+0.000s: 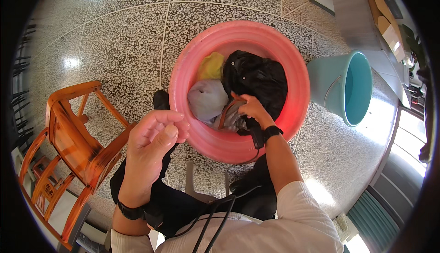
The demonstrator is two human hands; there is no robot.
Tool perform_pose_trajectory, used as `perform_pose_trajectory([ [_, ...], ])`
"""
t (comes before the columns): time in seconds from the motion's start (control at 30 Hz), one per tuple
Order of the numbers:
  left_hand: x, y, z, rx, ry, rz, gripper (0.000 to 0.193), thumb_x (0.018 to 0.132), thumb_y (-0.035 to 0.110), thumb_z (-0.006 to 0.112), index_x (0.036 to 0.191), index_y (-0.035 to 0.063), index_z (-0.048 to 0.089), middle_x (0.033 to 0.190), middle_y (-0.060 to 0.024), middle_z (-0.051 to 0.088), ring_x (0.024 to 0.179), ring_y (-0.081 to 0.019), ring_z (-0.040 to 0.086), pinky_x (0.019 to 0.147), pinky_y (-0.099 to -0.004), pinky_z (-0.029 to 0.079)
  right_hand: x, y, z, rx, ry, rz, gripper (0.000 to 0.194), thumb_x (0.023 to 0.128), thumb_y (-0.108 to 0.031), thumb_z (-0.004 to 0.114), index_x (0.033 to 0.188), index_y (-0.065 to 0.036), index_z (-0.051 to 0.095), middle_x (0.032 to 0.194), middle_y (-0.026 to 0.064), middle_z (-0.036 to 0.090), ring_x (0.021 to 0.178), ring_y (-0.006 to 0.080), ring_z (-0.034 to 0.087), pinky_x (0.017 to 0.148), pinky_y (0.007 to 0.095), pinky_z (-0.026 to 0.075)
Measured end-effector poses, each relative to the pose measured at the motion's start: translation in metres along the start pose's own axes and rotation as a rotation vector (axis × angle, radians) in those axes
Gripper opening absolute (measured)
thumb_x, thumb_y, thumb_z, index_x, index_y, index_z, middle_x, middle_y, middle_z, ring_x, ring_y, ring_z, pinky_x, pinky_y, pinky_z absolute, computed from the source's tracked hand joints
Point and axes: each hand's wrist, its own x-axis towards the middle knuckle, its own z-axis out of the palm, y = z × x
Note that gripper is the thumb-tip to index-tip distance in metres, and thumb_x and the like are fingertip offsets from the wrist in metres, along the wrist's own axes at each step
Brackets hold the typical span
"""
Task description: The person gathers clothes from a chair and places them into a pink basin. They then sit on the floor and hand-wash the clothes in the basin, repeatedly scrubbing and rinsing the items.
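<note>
A round pink plastic basin (237, 31) stands on the floor before me with fabric pieces in it. My right hand (253, 108) reaches inside, its fingers pinching an orange-brown strip (225, 113) that edges a greyish cloth (234, 116). Beside that hand lies a bunched black garment (256, 76) with small snaps or buttons. A rounded light-grey cloth bundle (208, 99) rests at the basin's left, below a yellow cloth (211, 66). My left hand (154, 136) is raised at the basin's near left rim, palm inward, fingers loosely curled and holding nothing.
To the right of the basin stands a light-blue bucket (326, 77) with a wire handle. An orange-brown wooden chair (74, 143) is at the left. Black cables (216, 225) run across my lap from the wrist devices. The floor is speckled terrazzo (127, 46).
</note>
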Motion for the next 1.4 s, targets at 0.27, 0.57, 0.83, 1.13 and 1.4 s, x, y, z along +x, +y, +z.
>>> perform_pose_trajectory([
  [0.27,0.002,-0.003,0.006,0.026,-0.017,0.011,0.038,0.100,0.033,0.063,0.117,-0.0009,0.061,0.101,-0.0100,0.068,0.089,-0.0169,0.065,0.081,-0.0320,0.054,-0.031,-0.029,0.039,-0.187,0.615,-0.591,0.034,0.086,-0.034,0.072,0.081,-0.003,0.062,0.088,0.0205,0.057,0.078,0.0374,0.063,0.071,0.0454,0.054],
  [0.57,0.004,-0.001,0.000,0.019,0.020,-0.028,0.037,0.099,0.031,0.065,0.118,-0.0011,0.061,0.101,-0.0099,0.068,0.090,-0.0170,0.065,0.081,-0.0313,0.052,-0.013,0.093,0.131,-0.739,0.073,-0.009,0.046,0.096,-0.049,0.055,0.104,-0.008,0.075,0.113,0.0231,0.069,0.099,0.0389,0.070,0.086,0.0491,0.056],
  [0.83,0.000,0.002,0.001,-0.069,-0.037,-0.079,0.035,0.098,0.026,0.067,0.120,-0.0002,0.061,0.103,-0.0074,0.067,0.095,-0.0140,0.061,0.081,-0.0273,0.048,0.053,0.036,0.080,-0.236,0.110,0.121,0.023,0.083,-0.023,0.068,0.088,-0.002,0.074,0.094,0.0194,0.073,0.094,0.0330,0.070,0.078,0.0450,0.055],
  [1.13,0.001,0.001,0.022,-0.064,-0.043,0.024,0.029,0.100,0.026,0.063,0.114,0.0006,0.063,0.095,-0.0061,0.067,0.088,-0.0145,0.062,0.081,-0.0302,0.050,-0.035,-0.164,-0.052,0.420,0.385,-0.615,0.022,0.101,-0.022,0.060,0.088,-0.004,0.058,0.088,0.0076,0.072,0.072,0.0122,0.066,0.046,0.0265,0.047],
  [1.4,-0.003,0.002,0.018,-0.064,-0.008,0.023,0.029,0.100,0.025,0.064,0.114,0.0002,0.063,0.096,-0.0058,0.068,0.087,-0.0143,0.063,0.081,-0.0303,0.050,-0.079,-0.213,-0.070,0.555,0.624,-1.045,0.016,0.098,-0.007,0.059,0.114,-0.003,0.062,0.095,0.0020,0.061,0.080,0.0071,0.058,0.054,0.0223,0.049],
])
